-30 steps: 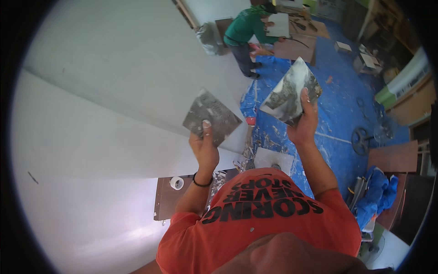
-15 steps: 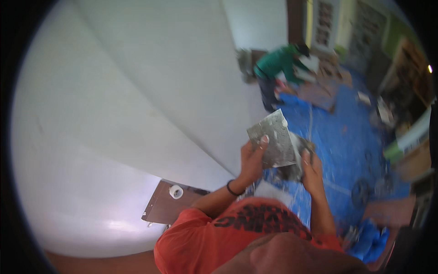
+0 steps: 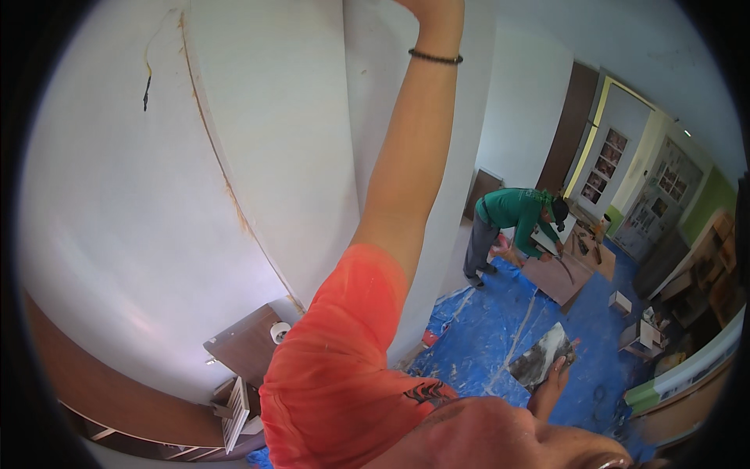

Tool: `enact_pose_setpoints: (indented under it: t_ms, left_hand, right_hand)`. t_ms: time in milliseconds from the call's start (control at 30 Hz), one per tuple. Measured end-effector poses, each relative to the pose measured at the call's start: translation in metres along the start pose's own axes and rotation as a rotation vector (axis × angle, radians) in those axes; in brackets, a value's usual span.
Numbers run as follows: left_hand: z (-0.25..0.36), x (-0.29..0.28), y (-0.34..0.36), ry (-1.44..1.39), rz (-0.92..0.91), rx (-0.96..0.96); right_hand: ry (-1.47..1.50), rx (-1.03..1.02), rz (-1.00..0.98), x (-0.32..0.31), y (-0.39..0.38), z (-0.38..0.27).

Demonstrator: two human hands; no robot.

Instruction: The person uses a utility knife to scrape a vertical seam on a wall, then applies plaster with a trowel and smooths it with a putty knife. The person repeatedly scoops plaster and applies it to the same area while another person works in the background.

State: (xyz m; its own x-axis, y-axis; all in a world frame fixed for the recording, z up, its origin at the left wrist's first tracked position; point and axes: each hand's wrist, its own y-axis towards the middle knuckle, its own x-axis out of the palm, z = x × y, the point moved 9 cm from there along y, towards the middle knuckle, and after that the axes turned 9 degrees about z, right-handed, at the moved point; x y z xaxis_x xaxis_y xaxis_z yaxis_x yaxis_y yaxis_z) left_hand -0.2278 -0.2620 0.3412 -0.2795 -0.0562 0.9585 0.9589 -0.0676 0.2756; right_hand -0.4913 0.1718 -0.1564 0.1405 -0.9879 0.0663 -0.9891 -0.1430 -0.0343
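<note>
My left arm reaches straight up along the white wall (image 3: 269, 102). Only the heel of my left hand (image 3: 436, 9) shows at the top edge, above a dark beaded bracelet (image 3: 435, 56); its fingers and anything in them are cut off. Low on the right, my right hand (image 3: 556, 377) grips a flat grey putty plate (image 3: 531, 364) by its edge. White putty (image 3: 553, 344) is smeared over part of the plate, which is tilted above the blue floor sheet (image 3: 469, 352).
A person in a green top (image 3: 516, 211) bends over brown boards (image 3: 556, 280) ahead. A thin wire (image 3: 147, 86) hangs from the wall. At lower left are a brown panel (image 3: 244, 344) and a white roll (image 3: 280, 332). Small boxes (image 3: 642, 338) stand at right.
My hands were together, the left holding a square metal scraper against the putty plate. The left has gone up out of view; the right has moved lower with the plate. The view has shifted.
</note>
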Motion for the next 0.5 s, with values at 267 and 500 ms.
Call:
enact_pose_setpoints:
  t_ms: [267, 500]
  left_hand:
    - [-0.013, 0.008, -0.021, 0.067, -0.173, 0.089]
    - [-0.012, 0.003, -0.023, 0.073, -0.228, 0.130]
  right_hand:
    - [0.068, -0.002, -0.021, -0.011, 0.003, -0.009]
    - [0.046, 0.009, 0.014, -0.018, 0.004, -0.008]
